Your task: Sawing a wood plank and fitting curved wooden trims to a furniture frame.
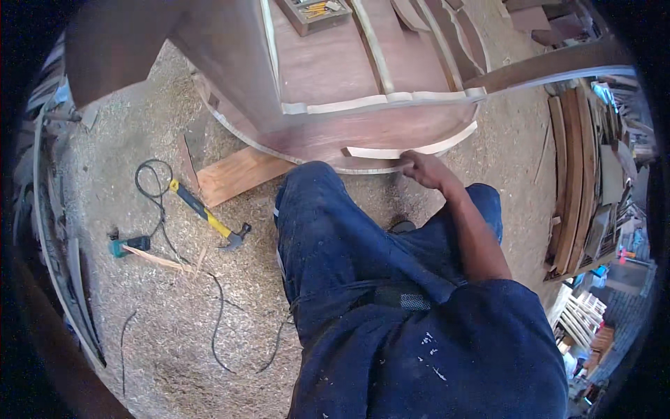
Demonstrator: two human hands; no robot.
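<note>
My right hand [422, 167] is closed, fingers curled, at the lower edge of a pale curved wood strip [447, 143]. What it grips, if anything, is hidden and slightly blurred. The strip lies on the reddish plywood of a curved wooden piece [335, 129], just beyond my knees. Pale battens [370, 45] run across that piece, with an open box of small tools [314, 14] on it at the top. My left hand does not show.
A board [234, 174], a yellow-black hammer [209, 213], a green power tool [122, 244] and cords lie on the sawdust-covered floor [174, 328] at left. A large dark panel [125, 49] fills the upper left. Stacked timber [572, 174] lines the right side.
</note>
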